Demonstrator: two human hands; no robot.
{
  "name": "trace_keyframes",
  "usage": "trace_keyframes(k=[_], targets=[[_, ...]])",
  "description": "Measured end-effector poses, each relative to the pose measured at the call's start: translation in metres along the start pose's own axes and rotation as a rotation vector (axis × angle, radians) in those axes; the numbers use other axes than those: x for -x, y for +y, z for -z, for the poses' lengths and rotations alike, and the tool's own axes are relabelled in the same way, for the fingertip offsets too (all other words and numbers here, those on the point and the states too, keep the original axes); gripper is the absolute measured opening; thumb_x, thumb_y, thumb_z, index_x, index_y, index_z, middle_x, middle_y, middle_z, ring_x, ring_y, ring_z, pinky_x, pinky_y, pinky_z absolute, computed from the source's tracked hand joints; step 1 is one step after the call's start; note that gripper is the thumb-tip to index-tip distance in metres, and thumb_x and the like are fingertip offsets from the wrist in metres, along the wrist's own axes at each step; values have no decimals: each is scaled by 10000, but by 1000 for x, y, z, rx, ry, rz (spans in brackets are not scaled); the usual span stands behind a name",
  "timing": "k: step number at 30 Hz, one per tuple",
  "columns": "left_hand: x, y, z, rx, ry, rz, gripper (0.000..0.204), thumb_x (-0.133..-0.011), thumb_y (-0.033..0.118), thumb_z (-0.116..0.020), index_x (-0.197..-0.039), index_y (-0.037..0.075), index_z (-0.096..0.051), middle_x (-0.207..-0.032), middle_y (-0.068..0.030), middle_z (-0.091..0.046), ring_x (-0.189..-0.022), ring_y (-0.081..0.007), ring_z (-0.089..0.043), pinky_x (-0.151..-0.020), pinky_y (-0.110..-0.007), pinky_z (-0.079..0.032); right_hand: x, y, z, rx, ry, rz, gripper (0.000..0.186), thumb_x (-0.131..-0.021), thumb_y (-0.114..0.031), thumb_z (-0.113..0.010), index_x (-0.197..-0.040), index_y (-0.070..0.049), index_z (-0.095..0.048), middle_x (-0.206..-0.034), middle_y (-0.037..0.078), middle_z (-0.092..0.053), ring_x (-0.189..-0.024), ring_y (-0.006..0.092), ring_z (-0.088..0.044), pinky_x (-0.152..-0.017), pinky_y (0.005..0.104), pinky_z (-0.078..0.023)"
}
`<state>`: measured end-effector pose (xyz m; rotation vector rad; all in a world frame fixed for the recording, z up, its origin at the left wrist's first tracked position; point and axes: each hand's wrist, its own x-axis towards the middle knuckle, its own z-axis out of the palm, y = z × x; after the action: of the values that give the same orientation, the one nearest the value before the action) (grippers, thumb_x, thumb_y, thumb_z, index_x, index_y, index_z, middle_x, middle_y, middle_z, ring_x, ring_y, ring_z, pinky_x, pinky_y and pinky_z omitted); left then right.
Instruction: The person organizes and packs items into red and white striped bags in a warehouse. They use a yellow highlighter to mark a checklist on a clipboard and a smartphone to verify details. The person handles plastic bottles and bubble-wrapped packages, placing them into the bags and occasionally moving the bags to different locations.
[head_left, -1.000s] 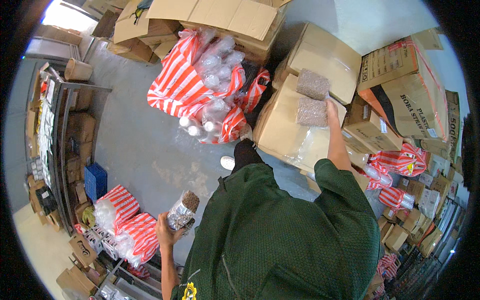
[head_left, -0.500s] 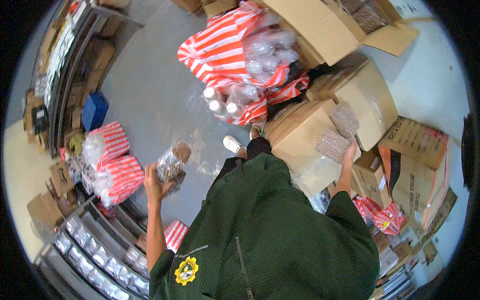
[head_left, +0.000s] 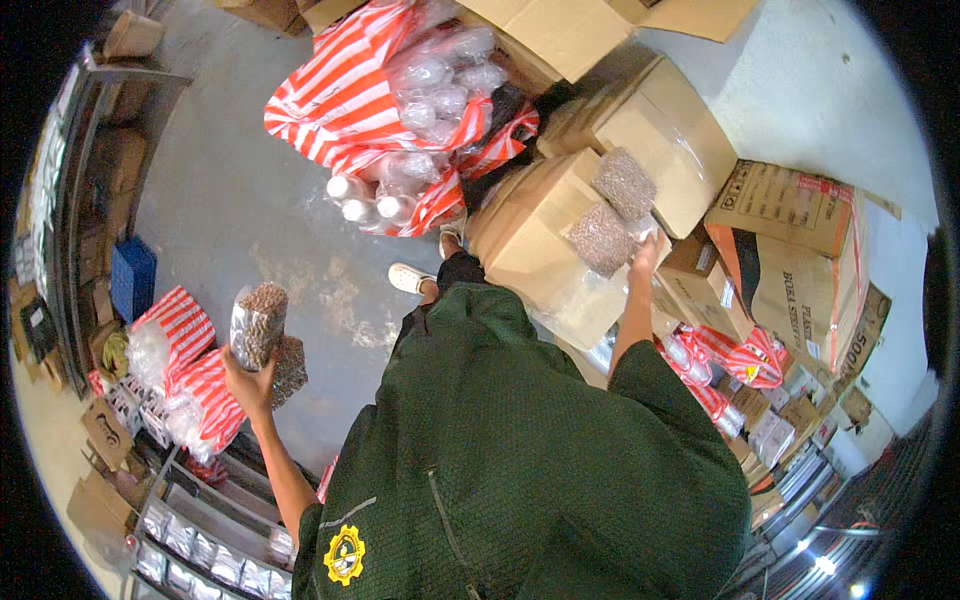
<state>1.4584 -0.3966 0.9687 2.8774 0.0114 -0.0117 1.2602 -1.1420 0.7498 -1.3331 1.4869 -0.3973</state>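
Observation:
My left hand [head_left: 250, 382] is held out at the left with its fingers around a clear packet of small brown pieces [head_left: 259, 322], which look like nuts or beans. A second packet [head_left: 290, 368] hangs right beside it from the same hand. On the right, my right hand [head_left: 647, 254] grips two more clear packets by their ends. One brown packet [head_left: 600, 240] lies nearer, and the other brown packet [head_left: 624, 184] is just beyond it. Both are over a large cardboard box [head_left: 535, 225]; I cannot tell whether they touch it.
Red-and-white striped bags with clear bottles [head_left: 350, 105] stand ahead on the grey floor [head_left: 215, 180]. More striped bags [head_left: 205, 400] and a blue crate [head_left: 132, 280] sit by the left shelves [head_left: 75, 200]. Cartons [head_left: 800, 260] are stacked against the right wall.
The view has swung, so the surroundings appear shifted left. My left hand has turned its packet more upright. Both hands keep hold of their packets.

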Motion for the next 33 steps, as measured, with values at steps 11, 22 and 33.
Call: trace_keyframes(k=[11,22,33], targets=[[59,-14,-16,119,-75,44,762,-624,261,-901,-1221,35,-485,-1024,-222,-633,-940,-414,-635,-837,-442,-491,106,-6,-42,308,-285,53,1030,-628,-360,-936,-1362,95,-375,-1231,226,-606,-1093,283,-625,-934,388,-502],[112,-48,-29,192,-36,33,752,-614,261,-897,-1207,36,-494,-1007,-205,-660,-926,-401,-655,-820,-428,-506,150,-5,-90,317,-366,60,937,-528,-429,-955,-1214,90,-582,-1150,182,-681,-1027,282,-677,-869,410,-556],[202,-89,-51,166,-54,232,767,-615,333,-896,-1207,67,-487,-962,-247,-668,-920,-475,-637,-768,-492,-501,110,28,-141,269,-315,-74,823,-566,-277,-943,-1220,83,-594,-1160,178,-678,-1031,305,-675,-897,396,-539]])
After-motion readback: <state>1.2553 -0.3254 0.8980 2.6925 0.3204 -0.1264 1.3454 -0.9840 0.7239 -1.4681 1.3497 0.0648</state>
